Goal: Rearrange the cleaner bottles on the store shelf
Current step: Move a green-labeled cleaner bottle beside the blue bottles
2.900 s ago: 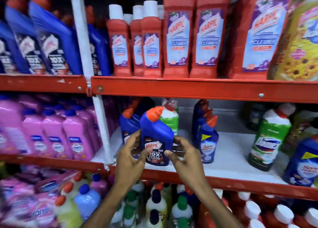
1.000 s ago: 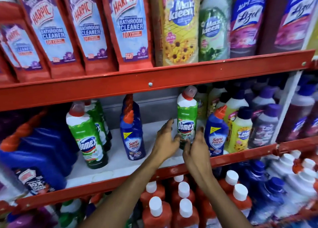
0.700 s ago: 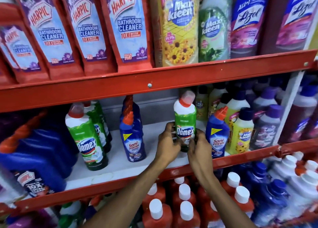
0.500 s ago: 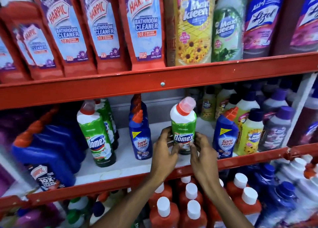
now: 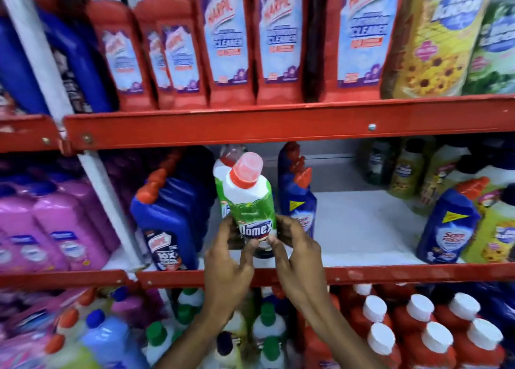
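Observation:
A green and white Domex bottle (image 5: 249, 201) with a red cap tilts toward me over the front of the middle shelf (image 5: 348, 229). My left hand (image 5: 225, 268) grips its lower left side and my right hand (image 5: 299, 260) grips its lower right side. Another Domex bottle (image 5: 223, 171) stands just behind it, mostly hidden. Blue Harpic bottles (image 5: 167, 224) stand to its left, and a blue Sani Fresh bottle (image 5: 299, 198) stands close behind on its right.
A second Sani Fresh bottle (image 5: 448, 224) and yellow bottles (image 5: 498, 229) stand at the right. Bare white shelf lies between them. Red Harpic bottles (image 5: 228, 40) fill the upper shelf above a red rail (image 5: 278, 126). Pink bottles (image 5: 55, 224) sit left of the white upright (image 5: 92, 173). White-capped bottles (image 5: 418, 329) crowd below.
Both hands closed on the Domex bottle and carried it left, past the Sani Fresh bottle, to the other Domex bottle near the blue Harpic bottles. The view swung left too.

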`<state>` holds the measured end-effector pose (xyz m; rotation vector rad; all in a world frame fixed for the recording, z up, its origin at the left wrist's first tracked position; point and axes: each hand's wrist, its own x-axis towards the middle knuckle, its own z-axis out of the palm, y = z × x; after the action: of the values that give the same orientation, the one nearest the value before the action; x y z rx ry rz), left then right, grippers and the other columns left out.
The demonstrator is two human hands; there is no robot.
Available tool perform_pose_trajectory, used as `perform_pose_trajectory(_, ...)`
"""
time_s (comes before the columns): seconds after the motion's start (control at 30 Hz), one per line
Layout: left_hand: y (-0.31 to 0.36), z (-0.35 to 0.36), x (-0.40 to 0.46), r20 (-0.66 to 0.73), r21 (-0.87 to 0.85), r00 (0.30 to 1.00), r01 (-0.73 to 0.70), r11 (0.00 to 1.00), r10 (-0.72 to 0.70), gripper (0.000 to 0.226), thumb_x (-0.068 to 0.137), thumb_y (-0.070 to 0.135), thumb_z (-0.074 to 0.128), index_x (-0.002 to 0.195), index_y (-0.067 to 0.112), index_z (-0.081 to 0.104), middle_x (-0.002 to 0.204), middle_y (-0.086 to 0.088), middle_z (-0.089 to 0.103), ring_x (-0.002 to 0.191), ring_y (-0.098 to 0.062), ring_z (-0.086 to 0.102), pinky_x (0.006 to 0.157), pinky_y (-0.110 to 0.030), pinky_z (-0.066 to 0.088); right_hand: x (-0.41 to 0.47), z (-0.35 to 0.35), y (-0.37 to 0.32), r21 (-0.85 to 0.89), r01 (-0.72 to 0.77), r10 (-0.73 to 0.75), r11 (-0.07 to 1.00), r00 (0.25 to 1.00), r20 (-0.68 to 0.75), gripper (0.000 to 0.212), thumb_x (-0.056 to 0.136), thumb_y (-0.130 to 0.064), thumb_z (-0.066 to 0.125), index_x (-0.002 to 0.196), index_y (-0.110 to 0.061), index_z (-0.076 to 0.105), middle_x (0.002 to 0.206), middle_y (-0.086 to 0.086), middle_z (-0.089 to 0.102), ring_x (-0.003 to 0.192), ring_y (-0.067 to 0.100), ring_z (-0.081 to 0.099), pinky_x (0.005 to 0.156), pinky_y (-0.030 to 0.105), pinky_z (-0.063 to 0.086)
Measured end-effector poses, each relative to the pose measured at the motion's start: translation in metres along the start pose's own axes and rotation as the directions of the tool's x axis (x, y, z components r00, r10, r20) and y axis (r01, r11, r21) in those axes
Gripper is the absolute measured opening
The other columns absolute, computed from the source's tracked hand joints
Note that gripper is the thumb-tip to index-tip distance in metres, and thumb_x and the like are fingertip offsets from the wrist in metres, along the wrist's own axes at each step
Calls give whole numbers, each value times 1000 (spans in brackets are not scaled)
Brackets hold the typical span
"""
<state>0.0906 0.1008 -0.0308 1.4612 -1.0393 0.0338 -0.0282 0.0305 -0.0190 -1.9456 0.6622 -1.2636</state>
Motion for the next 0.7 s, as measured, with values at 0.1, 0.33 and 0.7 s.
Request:
perform_pose_trajectory(0.1, -13, -20, 4, -14, 87, 1000, 12, 996, -11, 50, 91, 21, 71, 136, 33, 52, 117, 13, 72, 105, -1, 69, 89, -12, 53, 3, 28, 1, 14, -12, 11, 1000, 999, 41, 26, 96, -22, 57, 122, -22, 59, 109, -12, 71, 98, -4, 67, 82, 13, 53)
perform_pose_trajectory(0.33, -33, -38, 10, 59, 210, 995, 65, 976, -79, 59, 88, 11, 72, 139, 29, 50, 120, 9, 73, 103, 3, 67, 85, 4, 41, 4, 58, 15, -53, -63, 66, 997, 995, 75, 26, 94, -21, 60, 120, -21, 59, 108, -12, 70, 98, 4, 69, 85, 22, 56)
perform_pose_trajectory(0.7, -29, -33, 1, -11, 238, 999, 33, 971, -31, 73, 89, 27, 68, 153, 27, 35, 149, 1, 56, 131, -16, 59, 110, -42, 52, 4, 39, 15, -58, -55, 61, 997, 993, 99, 37, 93, -23, 63, 129, -24, 57, 119, -19, 65, 108, -3, 64, 93, 25, 56)
